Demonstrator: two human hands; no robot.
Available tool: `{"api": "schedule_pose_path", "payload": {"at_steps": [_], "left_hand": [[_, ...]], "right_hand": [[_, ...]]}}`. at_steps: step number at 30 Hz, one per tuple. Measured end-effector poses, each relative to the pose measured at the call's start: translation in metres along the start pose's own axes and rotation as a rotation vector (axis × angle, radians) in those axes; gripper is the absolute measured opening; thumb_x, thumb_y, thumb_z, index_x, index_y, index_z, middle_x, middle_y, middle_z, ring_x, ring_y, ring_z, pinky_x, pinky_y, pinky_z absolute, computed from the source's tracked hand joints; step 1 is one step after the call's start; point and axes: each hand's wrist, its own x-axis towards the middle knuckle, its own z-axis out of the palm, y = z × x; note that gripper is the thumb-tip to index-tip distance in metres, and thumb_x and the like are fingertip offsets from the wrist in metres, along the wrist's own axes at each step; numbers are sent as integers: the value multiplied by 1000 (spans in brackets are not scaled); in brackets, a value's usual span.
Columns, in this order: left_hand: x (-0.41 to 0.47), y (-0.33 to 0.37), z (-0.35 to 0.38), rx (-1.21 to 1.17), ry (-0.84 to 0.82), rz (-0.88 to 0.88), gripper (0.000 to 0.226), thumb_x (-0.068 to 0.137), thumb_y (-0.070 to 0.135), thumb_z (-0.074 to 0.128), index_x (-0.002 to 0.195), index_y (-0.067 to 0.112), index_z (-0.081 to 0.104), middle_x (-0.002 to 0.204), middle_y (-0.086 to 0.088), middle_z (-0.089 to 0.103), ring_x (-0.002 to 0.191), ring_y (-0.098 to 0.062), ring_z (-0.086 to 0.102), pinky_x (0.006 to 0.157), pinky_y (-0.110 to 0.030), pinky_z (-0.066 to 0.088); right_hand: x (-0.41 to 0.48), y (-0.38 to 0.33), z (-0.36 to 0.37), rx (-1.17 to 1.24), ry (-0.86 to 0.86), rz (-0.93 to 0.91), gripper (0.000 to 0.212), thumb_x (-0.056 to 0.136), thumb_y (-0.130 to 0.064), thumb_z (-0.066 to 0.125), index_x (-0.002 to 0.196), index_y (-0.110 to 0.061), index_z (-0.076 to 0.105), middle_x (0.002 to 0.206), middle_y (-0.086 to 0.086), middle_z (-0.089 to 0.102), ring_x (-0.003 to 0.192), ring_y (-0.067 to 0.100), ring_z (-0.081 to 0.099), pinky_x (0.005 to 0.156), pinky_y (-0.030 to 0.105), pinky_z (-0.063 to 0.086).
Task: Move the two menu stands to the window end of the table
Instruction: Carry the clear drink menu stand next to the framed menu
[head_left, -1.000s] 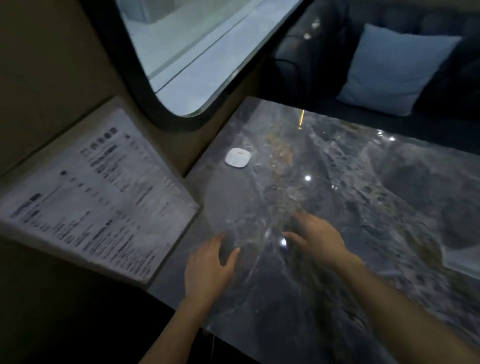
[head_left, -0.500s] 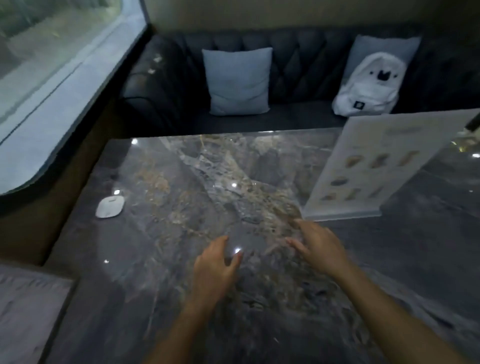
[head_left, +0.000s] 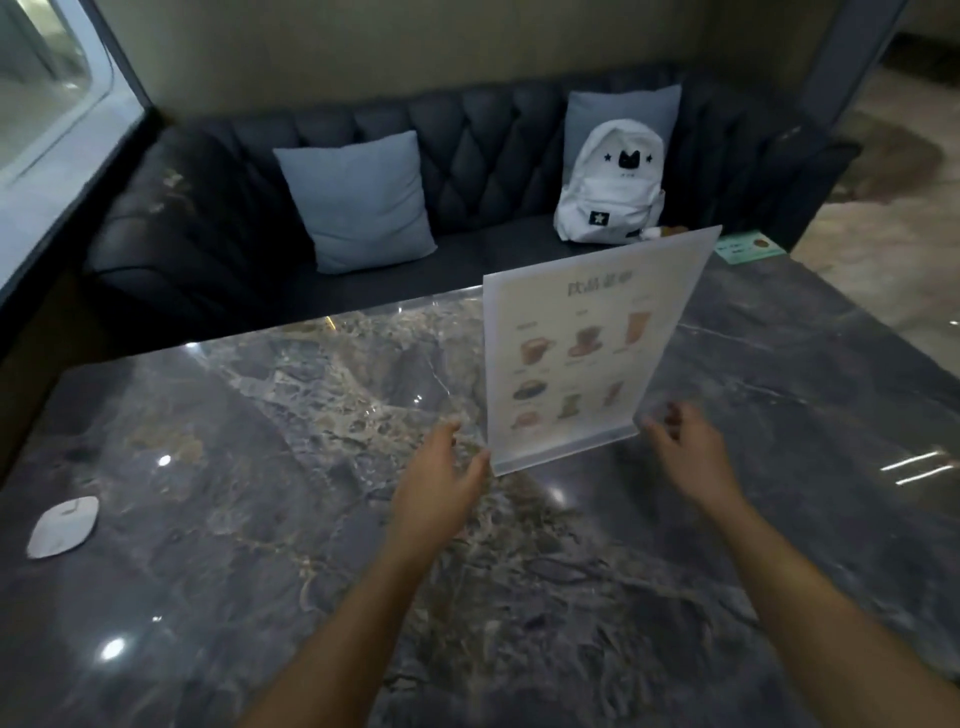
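Observation:
A clear acrylic menu stand (head_left: 582, 353) with drink pictures stands upright on the dark marble table (head_left: 260, 493), right of the middle. My left hand (head_left: 441, 483) hovers open by the stand's lower left corner, fingers spread, just short of touching it. On the other side, my right hand (head_left: 685, 447) is open at the lower right corner, fingertips close to the base. A second, flat green menu card (head_left: 748, 247) lies at the far right edge. The window (head_left: 47, 98) is at the far left.
A small white round puck (head_left: 62, 526) lies on the table near the left end. Behind the table runs a dark tufted sofa (head_left: 208, 228) with two blue cushions (head_left: 358, 200) and a white backpack (head_left: 613, 182).
The view has swung right, away from the window and the paper menu by the wall. The menu stand has come into full view and both hands have reached forward to its lower corners.

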Motion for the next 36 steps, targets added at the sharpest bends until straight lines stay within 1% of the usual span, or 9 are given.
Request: {"api": "schedule_pose_path", "payload": {"at_steps": [4,7,10,13,18,22,25,30,36], "left_hand": [[24,23,0,0,-22,-31,64,80,55,52,132,24,33,137,-6,47,121,-22,48,98,-49,45],[34,35,0,-61,-76,-2,66,80,50,55,134,20,32,139,-8,45,124,-24,45,101,-49,42],[36,47,0,-155,-113,-10,58,84,40,56,132,21,31,135,-8,47,120,-26,49,98,-48,45],[35,55,2,-155,-86,-7,36,92,28,46,124,24,32,124,-12,55,108,-31,56,88,-51,50],[30,59,3,-84,-19,44,20,97,20,30,116,19,36,110,-16,62,93,-36,60,79,-49,51],[25,55,-1,-145,43,45,21,95,21,33,113,28,41,102,-6,63,83,-23,59,63,-31,47],[21,47,-11,-170,96,40,20,95,18,32,109,27,44,103,-9,66,85,-25,61,70,-40,53],[16,28,-42,-167,193,-21,15,96,22,32,95,24,46,95,-9,65,81,-24,61,70,-47,54],[2,-6,-95,-163,323,-63,17,94,19,34,103,26,48,102,-7,66,87,-23,61,72,-47,54]], "right_hand": [[28,-20,-9,356,51,75,67,83,-19,63,136,-5,25,139,21,38,125,34,41,93,38,37],[41,-30,-12,412,4,49,84,80,-25,67,141,-15,11,147,12,29,132,26,31,99,39,33],[44,-37,-7,490,-57,5,70,81,-21,64,135,-13,20,128,7,41,111,19,44,80,33,44],[44,-39,1,499,-71,-3,55,83,-21,62,125,-8,29,118,9,48,99,21,50,64,28,42],[46,-38,2,504,-69,-25,48,83,-20,61,118,-6,32,114,10,48,99,24,53,80,40,46],[42,-42,7,523,-49,-84,31,82,-17,63,104,-7,42,110,14,55,94,25,57,77,38,48],[38,-53,16,525,-55,-104,23,82,-16,63,99,-6,49,109,18,58,96,30,59,79,41,50],[31,-84,39,506,-143,-124,48,83,-28,62,116,0,43,118,19,57,103,31,59,89,53,50],[12,-140,84,501,-287,-188,55,81,-39,61,121,-8,40,124,14,55,107,28,58,91,55,49]]}}
